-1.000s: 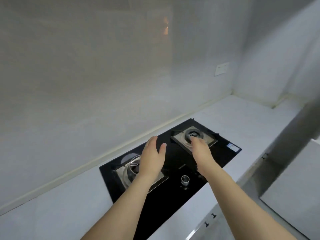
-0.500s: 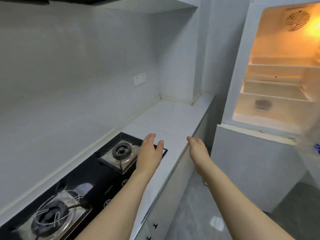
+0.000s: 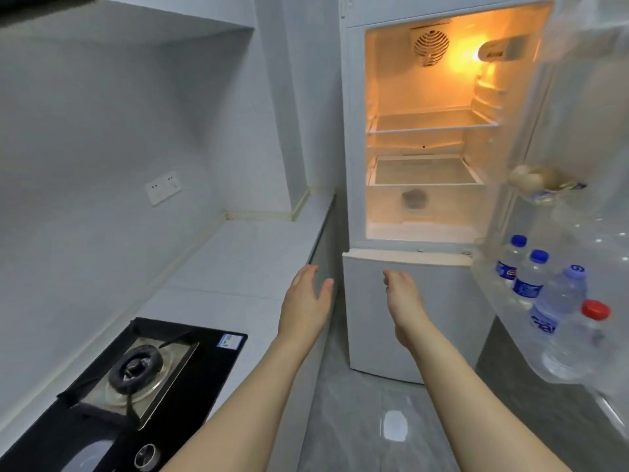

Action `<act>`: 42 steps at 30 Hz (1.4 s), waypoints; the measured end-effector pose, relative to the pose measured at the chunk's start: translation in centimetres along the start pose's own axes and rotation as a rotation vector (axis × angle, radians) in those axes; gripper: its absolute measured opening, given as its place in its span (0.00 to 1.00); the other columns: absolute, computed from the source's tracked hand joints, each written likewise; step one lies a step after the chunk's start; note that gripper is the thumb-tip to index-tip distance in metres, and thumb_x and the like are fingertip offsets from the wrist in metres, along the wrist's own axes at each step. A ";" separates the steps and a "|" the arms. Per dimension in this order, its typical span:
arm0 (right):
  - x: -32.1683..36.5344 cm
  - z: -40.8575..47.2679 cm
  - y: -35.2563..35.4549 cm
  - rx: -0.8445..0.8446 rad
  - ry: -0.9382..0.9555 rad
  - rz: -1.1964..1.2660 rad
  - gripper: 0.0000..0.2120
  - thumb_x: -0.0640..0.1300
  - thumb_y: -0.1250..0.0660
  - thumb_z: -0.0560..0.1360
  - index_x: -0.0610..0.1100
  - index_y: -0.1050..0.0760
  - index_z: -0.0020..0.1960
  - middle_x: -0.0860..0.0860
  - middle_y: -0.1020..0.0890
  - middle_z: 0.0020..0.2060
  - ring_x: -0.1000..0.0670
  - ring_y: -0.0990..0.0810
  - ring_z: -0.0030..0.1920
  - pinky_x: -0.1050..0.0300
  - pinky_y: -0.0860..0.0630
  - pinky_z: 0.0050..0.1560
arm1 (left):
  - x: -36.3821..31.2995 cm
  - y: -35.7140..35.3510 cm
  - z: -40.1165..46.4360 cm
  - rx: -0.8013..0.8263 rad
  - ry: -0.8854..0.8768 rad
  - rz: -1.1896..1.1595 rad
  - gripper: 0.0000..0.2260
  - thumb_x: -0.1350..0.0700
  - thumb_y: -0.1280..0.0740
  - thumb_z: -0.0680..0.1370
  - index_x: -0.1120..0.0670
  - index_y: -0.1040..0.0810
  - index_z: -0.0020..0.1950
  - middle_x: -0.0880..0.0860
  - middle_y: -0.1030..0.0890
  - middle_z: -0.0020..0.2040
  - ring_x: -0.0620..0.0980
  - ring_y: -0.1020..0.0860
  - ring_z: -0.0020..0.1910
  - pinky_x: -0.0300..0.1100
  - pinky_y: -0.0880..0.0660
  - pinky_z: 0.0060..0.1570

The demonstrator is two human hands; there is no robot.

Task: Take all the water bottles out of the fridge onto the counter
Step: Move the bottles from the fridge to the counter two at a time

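Head view recorded your left hand (image 3: 306, 298) and right hand (image 3: 403, 296) both raised in front of you at about the height of the freezer door (image 3: 381, 318), neither holding anything. Left-hand fingers were straight and held together, with the thumb standing apart. Right-hand fingers were loosely curled forward and closed on nothing.

You had the fridge (image 3: 422, 131) open and lit, and its shelves showed no bottles that could be confirmed; a dark blur in the lower drawer could not be identified.

The water bottles (image 3: 544, 294) stood upright in the lower rack of the open door (image 3: 578, 97), four by count: two with blue caps toward the hinge, one with a pale cap, and one with a red cap (image 3: 595, 310) nearest you. Each had its long axis vertical.

The row lay to the right of both hands and apart from them, and your right hand was the nearer. On that evidence, a sideways reach with the right hand around a bottle's body appeared the shorter path.

The counter (image 3: 252, 264) lay to the left, beyond the stove (image 3: 136, 369), and carried no bottle in the visible part.
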State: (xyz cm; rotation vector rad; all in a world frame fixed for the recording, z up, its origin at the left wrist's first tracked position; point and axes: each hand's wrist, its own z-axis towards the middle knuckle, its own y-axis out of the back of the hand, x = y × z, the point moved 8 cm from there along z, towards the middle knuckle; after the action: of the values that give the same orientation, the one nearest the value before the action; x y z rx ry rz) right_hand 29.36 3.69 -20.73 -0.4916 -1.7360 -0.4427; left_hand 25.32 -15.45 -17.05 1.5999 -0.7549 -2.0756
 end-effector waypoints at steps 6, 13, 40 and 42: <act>0.6 5.9 3.7 -0.114 0.032 0.066 0.12 0.49 0.44 0.80 0.45 0.29 0.58 0.51 0.26 0.49 0.50 0.28 0.52 0.54 0.36 0.53 | -1.9 -4.8 6.2 0.078 -0.068 0.001 0.24 0.48 0.40 0.83 0.55 0.35 0.77 0.51 0.35 0.77 0.49 0.35 0.75 0.41 0.39 0.72; 1.8 14.3 6.9 -0.257 0.052 0.064 0.18 0.50 0.44 0.80 0.46 0.33 0.69 0.52 0.28 0.59 0.51 0.32 0.57 0.52 0.37 0.57 | -3.1 -10.2 14.9 0.187 -0.108 -0.042 0.21 0.49 0.40 0.84 0.54 0.34 0.76 0.49 0.31 0.74 0.47 0.33 0.73 0.31 0.40 0.64; -2.2 23.0 27.2 -0.982 0.087 -0.257 0.27 0.39 0.31 0.70 0.33 0.34 0.66 0.36 0.29 0.63 0.36 0.32 0.64 0.41 0.35 0.67 | -21.5 -39.3 23.8 0.717 -0.520 0.041 0.20 0.50 0.39 0.83 0.52 0.32 0.75 0.50 0.29 0.74 0.49 0.32 0.73 0.41 0.36 0.70; -3.5 23.0 27.2 -0.994 0.082 -0.247 0.32 0.46 0.35 0.69 0.36 0.36 0.70 0.39 0.29 0.65 0.38 0.33 0.67 0.41 0.37 0.70 | -22.6 -40.8 23.1 0.773 -0.561 0.070 0.20 0.51 0.38 0.83 0.52 0.30 0.74 0.51 0.27 0.72 0.49 0.30 0.71 0.35 0.36 0.62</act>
State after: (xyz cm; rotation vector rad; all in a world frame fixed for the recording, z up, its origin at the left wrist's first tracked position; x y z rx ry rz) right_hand 26.11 38.54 -28.13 -0.9324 -1.4049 -1.5020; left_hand 8.96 33.72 -21.89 1.2447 -1.9604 -2.3446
